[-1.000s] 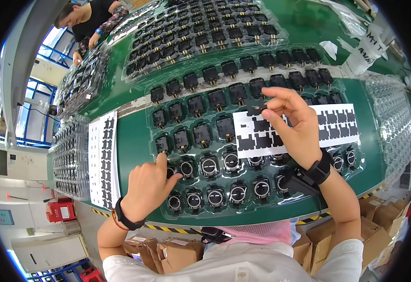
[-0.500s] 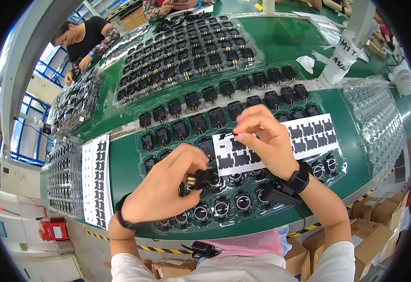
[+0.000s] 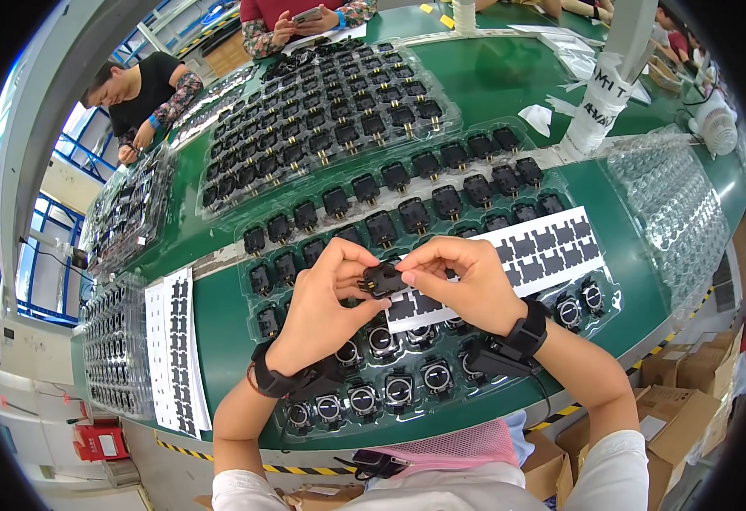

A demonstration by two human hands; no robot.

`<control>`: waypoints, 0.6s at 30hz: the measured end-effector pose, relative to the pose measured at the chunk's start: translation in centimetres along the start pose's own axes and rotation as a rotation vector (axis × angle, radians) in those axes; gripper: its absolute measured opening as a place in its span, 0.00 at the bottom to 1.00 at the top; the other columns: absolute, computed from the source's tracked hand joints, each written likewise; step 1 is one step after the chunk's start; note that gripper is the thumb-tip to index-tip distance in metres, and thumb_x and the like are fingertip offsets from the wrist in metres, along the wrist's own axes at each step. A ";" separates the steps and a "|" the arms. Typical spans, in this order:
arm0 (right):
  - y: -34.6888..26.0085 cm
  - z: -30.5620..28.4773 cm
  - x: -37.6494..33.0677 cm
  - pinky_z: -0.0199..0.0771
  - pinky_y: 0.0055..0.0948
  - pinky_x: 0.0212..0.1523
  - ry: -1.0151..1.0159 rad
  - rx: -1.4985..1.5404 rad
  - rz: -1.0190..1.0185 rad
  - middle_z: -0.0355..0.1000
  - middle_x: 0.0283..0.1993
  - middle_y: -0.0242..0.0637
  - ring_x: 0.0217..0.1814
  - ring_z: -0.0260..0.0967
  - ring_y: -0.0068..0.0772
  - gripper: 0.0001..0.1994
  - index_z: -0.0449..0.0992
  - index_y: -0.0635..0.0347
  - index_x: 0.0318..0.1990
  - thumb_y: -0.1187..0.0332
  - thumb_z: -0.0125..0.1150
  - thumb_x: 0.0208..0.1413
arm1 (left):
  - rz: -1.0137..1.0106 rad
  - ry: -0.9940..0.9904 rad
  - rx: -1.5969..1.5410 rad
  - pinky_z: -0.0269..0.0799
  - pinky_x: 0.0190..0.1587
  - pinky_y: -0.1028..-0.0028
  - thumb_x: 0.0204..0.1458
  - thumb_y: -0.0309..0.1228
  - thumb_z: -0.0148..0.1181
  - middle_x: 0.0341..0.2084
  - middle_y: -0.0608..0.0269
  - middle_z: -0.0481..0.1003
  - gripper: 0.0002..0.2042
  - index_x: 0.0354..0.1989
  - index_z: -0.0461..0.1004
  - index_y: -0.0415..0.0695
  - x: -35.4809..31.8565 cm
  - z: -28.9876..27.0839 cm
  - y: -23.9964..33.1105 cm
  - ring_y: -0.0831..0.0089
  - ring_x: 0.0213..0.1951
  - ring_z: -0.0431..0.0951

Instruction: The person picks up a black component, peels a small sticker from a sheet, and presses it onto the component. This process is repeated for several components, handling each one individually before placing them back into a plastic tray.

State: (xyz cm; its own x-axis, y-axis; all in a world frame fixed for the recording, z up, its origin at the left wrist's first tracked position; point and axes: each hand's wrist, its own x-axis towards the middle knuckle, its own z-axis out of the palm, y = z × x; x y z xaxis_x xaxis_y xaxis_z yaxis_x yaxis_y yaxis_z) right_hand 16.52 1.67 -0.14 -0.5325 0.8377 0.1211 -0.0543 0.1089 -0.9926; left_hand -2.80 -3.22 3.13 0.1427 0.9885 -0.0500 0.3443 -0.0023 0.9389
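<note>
My left hand (image 3: 326,294) grips a square black plastic housing (image 3: 381,279) with small gold contacts, its thumb and fingers closed on the housing's left side. My right hand (image 3: 475,285) is pinched at the right edge of that housing. A small black sticker was between these right fingertips a moment ago; now the fingers and the dark housing mostly hide it. Under the right hand lies a white sheet (image 3: 560,247) of black die-cut stickers, partly covered by the hand. It rests across a clear plastic tray (image 3: 509,387) with round watch-like parts near me.
Black housings fill a clear tray (image 3: 241,247) behind my hands and a larger tray stack (image 3: 313,119) farther off. More sticker sheets (image 3: 177,358) lie left, beside stacked trays (image 3: 117,349). Clear trays (image 3: 667,221) stand right, near a wrapped post (image 3: 599,111). Two people work across the table.
My right hand has come down and left from above the sticker sheet to the housing. My left hand has raised and turned the housing, and both hands now meet at it.
</note>
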 end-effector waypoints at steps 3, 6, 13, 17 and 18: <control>0.0 0.1 0.1 0.65 0.13 0.30 0.002 -0.012 -0.007 0.74 0.31 0.29 0.28 0.64 0.11 0.06 0.77 0.65 0.37 0.78 0.60 0.51 | -0.021 0.007 0.020 0.74 0.41 0.79 0.38 0.13 0.64 0.36 0.61 0.74 0.22 0.42 0.62 0.40 -0.1 0.0 0.3 0.78 0.40 0.76; -0.1 0.0 0.0 0.65 0.13 0.30 -0.034 -0.035 0.011 0.74 0.31 0.29 0.28 0.64 0.10 0.06 0.78 0.64 0.37 0.77 0.61 0.51 | 0.002 0.025 0.007 0.74 0.41 0.79 0.39 0.13 0.64 0.36 0.61 0.74 0.22 0.41 0.62 0.40 -0.1 0.0 -0.1 0.78 0.40 0.76; -0.1 0.4 0.2 0.62 0.13 0.26 -0.002 -0.009 -0.013 0.74 0.28 0.29 0.25 0.63 0.10 0.07 0.80 0.61 0.37 0.76 0.63 0.49 | 0.023 0.008 -0.020 0.74 0.42 0.78 0.39 0.14 0.64 0.36 0.61 0.74 0.22 0.41 0.63 0.40 -0.1 -0.2 -0.5 0.77 0.40 0.76; -0.1 0.0 0.3 0.64 0.14 0.26 0.017 -0.122 -0.108 0.74 0.27 0.31 0.25 0.65 0.12 0.09 0.80 0.58 0.39 0.76 0.63 0.49 | 0.042 0.008 0.022 0.73 0.42 0.77 0.40 0.15 0.65 0.36 0.60 0.74 0.20 0.40 0.63 0.40 0.1 0.0 -0.1 0.77 0.40 0.76; -0.1 0.0 0.2 0.64 0.14 0.26 0.036 -0.131 -0.109 0.74 0.27 0.31 0.25 0.65 0.12 0.09 0.80 0.58 0.39 0.76 0.63 0.49 | 0.054 -0.009 0.020 0.73 0.42 0.77 0.40 0.15 0.65 0.36 0.60 0.74 0.20 0.40 0.63 0.40 0.0 0.0 -0.1 0.77 0.40 0.76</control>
State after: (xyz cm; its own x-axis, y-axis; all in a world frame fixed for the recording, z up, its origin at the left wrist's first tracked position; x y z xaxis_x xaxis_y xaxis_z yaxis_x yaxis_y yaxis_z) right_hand 16.43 1.82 0.01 -0.4985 0.8357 0.2306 0.0019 0.2670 -0.9637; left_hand -2.83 -3.18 3.04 0.1696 0.9855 -0.0029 0.3545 -0.0583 0.9332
